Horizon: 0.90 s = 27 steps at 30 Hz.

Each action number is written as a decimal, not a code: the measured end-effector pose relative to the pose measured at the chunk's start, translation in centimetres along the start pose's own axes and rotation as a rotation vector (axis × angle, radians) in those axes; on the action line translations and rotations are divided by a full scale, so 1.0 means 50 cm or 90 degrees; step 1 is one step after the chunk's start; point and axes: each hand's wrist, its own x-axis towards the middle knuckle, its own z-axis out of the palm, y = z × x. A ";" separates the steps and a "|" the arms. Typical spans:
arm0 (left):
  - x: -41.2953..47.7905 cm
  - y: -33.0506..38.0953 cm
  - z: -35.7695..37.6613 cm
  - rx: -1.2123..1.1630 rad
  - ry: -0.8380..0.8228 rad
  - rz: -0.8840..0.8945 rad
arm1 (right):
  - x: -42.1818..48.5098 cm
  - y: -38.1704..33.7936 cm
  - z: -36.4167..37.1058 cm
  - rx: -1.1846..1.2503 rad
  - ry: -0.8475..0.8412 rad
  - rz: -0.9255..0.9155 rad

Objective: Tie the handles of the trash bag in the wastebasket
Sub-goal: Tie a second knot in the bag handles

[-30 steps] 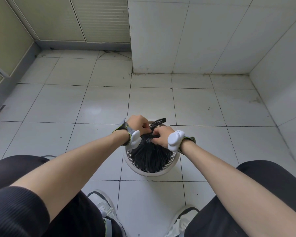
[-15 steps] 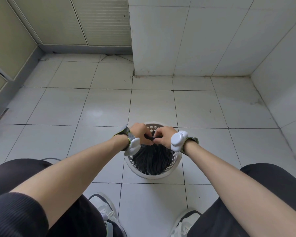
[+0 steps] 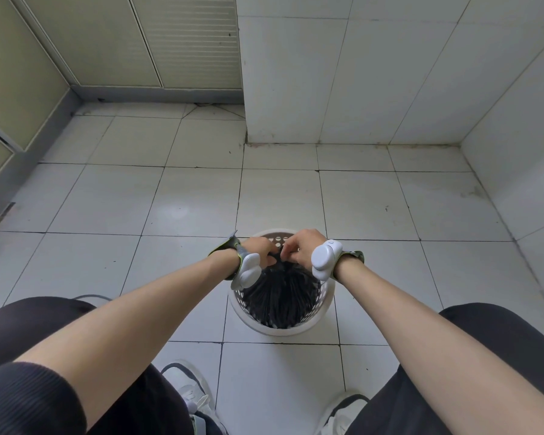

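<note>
Both hands meet over the white wastebasket (image 3: 281,328) on the floor: left hand (image 3: 259,248) and right hand (image 3: 305,246) pinch the black trash bag (image 3: 280,296) handles together; the knot seems partly formed, tightening left.

Over the white wastebasket (image 3: 266,324), the left hand (image 3: 259,248) and right hand (image 3: 305,246) pinch the black trash bag (image 3: 280,296) handles between their fingertips, the gathered plastic fanning out below the fingers.

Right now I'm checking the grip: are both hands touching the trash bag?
Touching. The head view shows the left hand and right hand pinching the gathered top of the trash bag between their fingertips.
</note>
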 end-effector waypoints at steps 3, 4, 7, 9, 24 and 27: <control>-0.001 -0.003 -0.003 -0.002 -0.005 -0.010 | 0.003 0.003 0.002 -0.006 -0.034 0.023; 0.000 -0.007 -0.004 -0.006 -0.008 -0.014 | 0.002 0.004 0.003 -0.006 -0.050 0.028; 0.000 -0.018 -0.005 -0.026 -0.011 -0.036 | 0.003 0.008 0.008 0.002 -0.079 0.022; -0.004 -0.018 -0.007 -0.044 -0.008 -0.047 | 0.006 0.010 0.008 0.007 -0.089 0.020; -0.014 -0.025 -0.017 -0.156 -0.012 -0.104 | 0.040 -0.024 0.040 0.015 -0.150 0.035; -0.018 -0.029 -0.016 -0.185 -0.004 -0.105 | 0.044 -0.026 0.045 0.036 -0.129 0.033</control>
